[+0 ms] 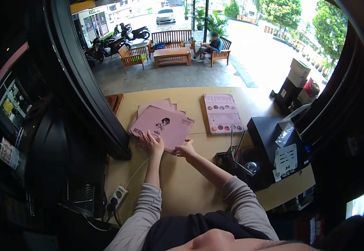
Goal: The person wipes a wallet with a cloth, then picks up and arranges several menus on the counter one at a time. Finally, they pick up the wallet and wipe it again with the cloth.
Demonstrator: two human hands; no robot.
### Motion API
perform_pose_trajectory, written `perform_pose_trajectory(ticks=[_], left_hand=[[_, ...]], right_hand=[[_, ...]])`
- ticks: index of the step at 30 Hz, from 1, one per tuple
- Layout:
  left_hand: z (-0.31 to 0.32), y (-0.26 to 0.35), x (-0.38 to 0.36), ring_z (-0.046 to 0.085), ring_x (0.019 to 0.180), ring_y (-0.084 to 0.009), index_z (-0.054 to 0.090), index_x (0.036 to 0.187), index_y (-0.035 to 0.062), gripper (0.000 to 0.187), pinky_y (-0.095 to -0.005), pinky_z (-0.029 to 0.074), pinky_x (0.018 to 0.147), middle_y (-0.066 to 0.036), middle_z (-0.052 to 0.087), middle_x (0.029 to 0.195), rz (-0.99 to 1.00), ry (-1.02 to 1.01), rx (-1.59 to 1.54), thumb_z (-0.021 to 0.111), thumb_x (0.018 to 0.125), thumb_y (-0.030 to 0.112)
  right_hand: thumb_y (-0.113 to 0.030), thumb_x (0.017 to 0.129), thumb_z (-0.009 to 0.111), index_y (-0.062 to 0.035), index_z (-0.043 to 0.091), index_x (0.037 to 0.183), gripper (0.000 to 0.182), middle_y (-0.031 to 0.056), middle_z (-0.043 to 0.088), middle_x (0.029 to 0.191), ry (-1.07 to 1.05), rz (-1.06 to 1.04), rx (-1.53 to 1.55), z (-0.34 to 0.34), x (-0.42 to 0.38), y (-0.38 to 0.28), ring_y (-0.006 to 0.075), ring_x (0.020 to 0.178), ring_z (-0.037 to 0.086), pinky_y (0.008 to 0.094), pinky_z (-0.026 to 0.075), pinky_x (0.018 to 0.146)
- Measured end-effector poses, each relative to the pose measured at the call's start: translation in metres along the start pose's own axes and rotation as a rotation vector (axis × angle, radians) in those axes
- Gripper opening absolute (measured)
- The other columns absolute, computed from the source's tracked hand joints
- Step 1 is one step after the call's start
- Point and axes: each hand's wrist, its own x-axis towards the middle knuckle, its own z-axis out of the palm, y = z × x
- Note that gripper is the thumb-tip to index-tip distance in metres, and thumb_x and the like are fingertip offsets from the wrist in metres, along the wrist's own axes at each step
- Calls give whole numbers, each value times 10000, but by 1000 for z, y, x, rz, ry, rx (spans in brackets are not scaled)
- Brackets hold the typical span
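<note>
A pink spiral-bound menu (175,121) with a black figure logo lies tilted on top of a loose pile of similar pink menus (165,103) on the wooden counter (178,180). My left hand (152,143) rests on the top menu's lower left part, its fingers spread on the cover. At the lower right corner, my right hand (185,149) pinches the menu's edge; what lies under its fingers is hidden. To the right lies another stack of menus (224,113), squared up, with food pictures and text on top.
A pen holder (234,155) and a black cash-drawer-like box (270,146) with a white stand (285,161) are on the right. A power strip (118,196) lies at lower left. A dark window frame (81,79) borders the counter's left; outside, a person (213,44) sits on a bench.
</note>
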Motion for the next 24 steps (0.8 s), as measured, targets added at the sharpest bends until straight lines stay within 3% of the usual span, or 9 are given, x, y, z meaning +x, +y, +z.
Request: perform_pose_trajectory(ticks=[2, 3, 4, 6, 8, 10, 14, 16, 24], left_hand=[[2, -6, -1, 112, 1275, -364, 333, 1245, 51, 586, -600, 74, 977, -205, 200, 1350, 40, -72, 15, 495, 761, 338], [3, -10, -1, 111, 1276, -364, 324, 1253, 46, 578, -583, 74, 987, -214, 196, 1349, 77, -141, 30, 468, 779, 343], [4, -13, 0, 111, 1276, -364, 324, 1253, 46, 578, -583, 74, 987, -214, 196, 1349, 78, -139, 31, 468, 779, 343], [6, -19, 2, 99, 1280, -361, 289, 1280, 39, 575, -545, 76, 1007, -233, 166, 1357, 179, -194, 1, 415, 814, 352], [8, -23, 3, 95, 1281, -360, 279, 1288, 42, 571, -531, 77, 1013, -240, 156, 1359, 207, -209, -17, 408, 822, 345], [12, -28, 4, 91, 1282, -359, 270, 1295, 44, 566, -516, 78, 1019, -247, 145, 1360, 230, -220, -38, 402, 830, 339], [10, -35, 3, 90, 1283, -359, 276, 1294, 52, 562, -523, 77, 1015, -232, 154, 1363, 331, -217, -87, 418, 829, 335], [1, -33, 2, 91, 1283, -357, 278, 1293, 53, 565, -524, 77, 1015, -225, 160, 1364, 351, -237, -87, 427, 827, 334], [-20, -17, -31, 166, 1248, -392, 380, 1205, 22, 543, -503, 178, 1003, -201, 250, 1323, 156, 30, -16, 550, 770, 299]], right_hand=[[-37, 614, 616, -63, 106, 1160, 747, 118, 518, 844, -32, 58, -57, 0, -10, 0, 165, 659, 567, 327, 479, 561], [-84, 601, 610, -69, 108, 1188, 773, 161, 470, 965, -1, 63, -149, -2, -8, 3, 215, 850, 532, 366, 456, 670], [-84, 601, 610, -69, 108, 1188, 773, 161, 470, 965, -3, 62, -148, -2, 0, 6, 215, 850, 532, 366, 456, 670], [-176, 616, 590, -51, 138, 1251, 790, 218, 323, 1191, 576, -259, -484, 0, 16, 12, 290, 1136, 340, 438, 298, 915], [-247, 634, 553, -39, 216, 1267, 746, 207, 138, 1328, 572, -344, -594, -9, 13, -11, 323, 1246, 130, 473, 72, 1008], [-250, 658, 524, -29, 308, 1233, 652, 202, 135, 1352, 777, -631, -735, -16, 39, -16, 335, 1258, 123, 490, 53, 1011], [-266, 697, 536, -29, 354, 1213, 597, 189, 276, 1290, 723, -711, -1023, -25, 49, -40, 323, 1217, 237, 488, 163, 988], [-350, 760, 518, -49, 354, 1214, 568, 161, 441, 1125, 400, -643, -1111, -28, 54, -42, 298, 1090, 403, 461, 305, 902], [-477, 775, 496, -55, 388, 1185, 598, 137, 474, 1055, 399, -576, -1302, -29, 43, -27, 284, 1013, 463, 409, 400, 806]])
